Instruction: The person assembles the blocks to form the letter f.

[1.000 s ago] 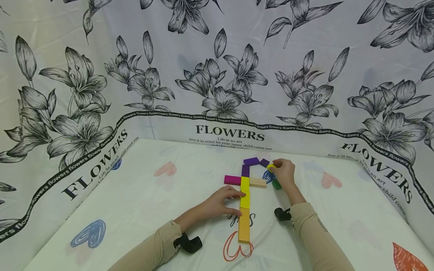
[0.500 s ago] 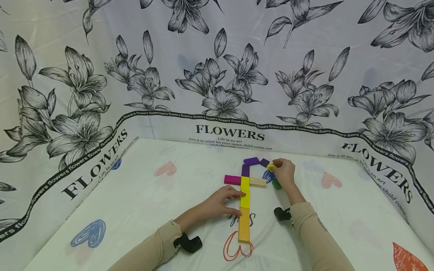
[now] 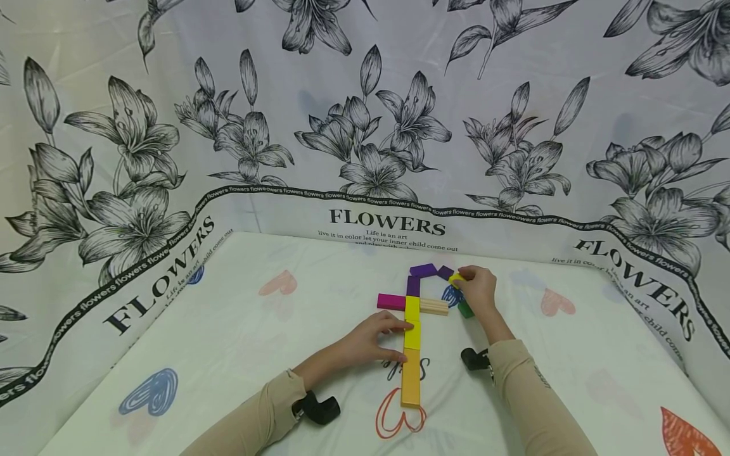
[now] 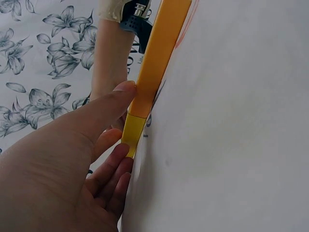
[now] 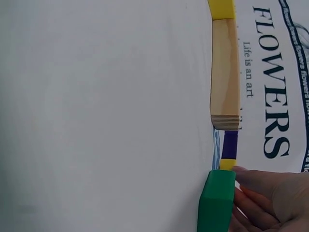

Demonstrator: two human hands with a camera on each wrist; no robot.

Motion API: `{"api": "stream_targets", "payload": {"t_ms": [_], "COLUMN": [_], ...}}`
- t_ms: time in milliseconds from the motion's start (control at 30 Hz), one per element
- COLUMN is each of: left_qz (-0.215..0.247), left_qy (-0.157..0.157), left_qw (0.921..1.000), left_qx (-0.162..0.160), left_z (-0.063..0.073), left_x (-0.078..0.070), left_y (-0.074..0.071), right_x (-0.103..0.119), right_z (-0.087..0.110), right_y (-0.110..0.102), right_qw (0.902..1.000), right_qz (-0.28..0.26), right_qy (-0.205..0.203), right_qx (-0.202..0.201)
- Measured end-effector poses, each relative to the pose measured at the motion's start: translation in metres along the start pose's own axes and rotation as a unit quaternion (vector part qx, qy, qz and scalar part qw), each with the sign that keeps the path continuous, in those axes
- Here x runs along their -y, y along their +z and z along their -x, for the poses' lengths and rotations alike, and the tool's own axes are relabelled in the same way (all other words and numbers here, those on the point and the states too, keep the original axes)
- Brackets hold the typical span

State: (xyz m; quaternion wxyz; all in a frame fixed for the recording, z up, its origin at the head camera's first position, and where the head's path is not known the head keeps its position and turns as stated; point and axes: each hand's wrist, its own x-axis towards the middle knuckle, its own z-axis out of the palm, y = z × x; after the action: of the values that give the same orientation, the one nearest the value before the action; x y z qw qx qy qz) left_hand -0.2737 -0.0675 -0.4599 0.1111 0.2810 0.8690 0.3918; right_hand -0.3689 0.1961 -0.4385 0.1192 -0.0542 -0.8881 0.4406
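My left hand (image 3: 365, 339) rests its fingertips against the left side of a column, with the thumb at the long orange block (image 3: 410, 380) and a finger at a yellow block (image 3: 412, 337). Another yellow block (image 3: 412, 309) continues the column upward to a dark purple block (image 3: 413, 287). Between thumb and fingers, my right hand (image 3: 481, 294) pinches a small yellow block (image 3: 455, 279), partly hidden by the fingers. It lies beside a small purple block (image 3: 445, 273), following a longer purple block (image 3: 422, 271). Near that hand, a green block (image 5: 217, 200) shows in the right wrist view.
A magenta block (image 3: 391, 302) juts left from the column and pale wooden pieces (image 3: 435, 307) jut right. All lie on a white cloth (image 3: 274, 348) printed with hearts. Behind stands a flower-printed curtain (image 3: 256, 95). Each wrist carries a black camera mount (image 3: 319, 410).
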Motion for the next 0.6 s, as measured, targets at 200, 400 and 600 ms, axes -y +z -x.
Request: {"api": "stream_targets", "payload": {"t_ms": [200, 400, 600], "left_qz": [0.003, 0.005, 0.002], "left_qy": [0.002, 0.005, 0.009], "left_qw": [1.0000, 1.0000, 1.0000], "left_qx": [0.001, 0.000, -0.001], "left_z": [0.0003, 0.0001, 0.0001], "left_x": [0.0002, 0.0008, 0.0015], "left_y": [-0.0002, -0.0004, -0.0003], "right_x": [-0.0002, -0.0011, -0.0016], "right_z": [0.0004, -0.0009, -0.0012], "right_y": [0.0004, 0.0012, 0.0021], "right_qw": [1.0000, 1.0000, 1.0000], "right_qz": [-0.001, 0.000, 0.000], "right_qy": [-0.002, -0.001, -0.001], "right_qx": [0.000, -0.001, 0.001]}}
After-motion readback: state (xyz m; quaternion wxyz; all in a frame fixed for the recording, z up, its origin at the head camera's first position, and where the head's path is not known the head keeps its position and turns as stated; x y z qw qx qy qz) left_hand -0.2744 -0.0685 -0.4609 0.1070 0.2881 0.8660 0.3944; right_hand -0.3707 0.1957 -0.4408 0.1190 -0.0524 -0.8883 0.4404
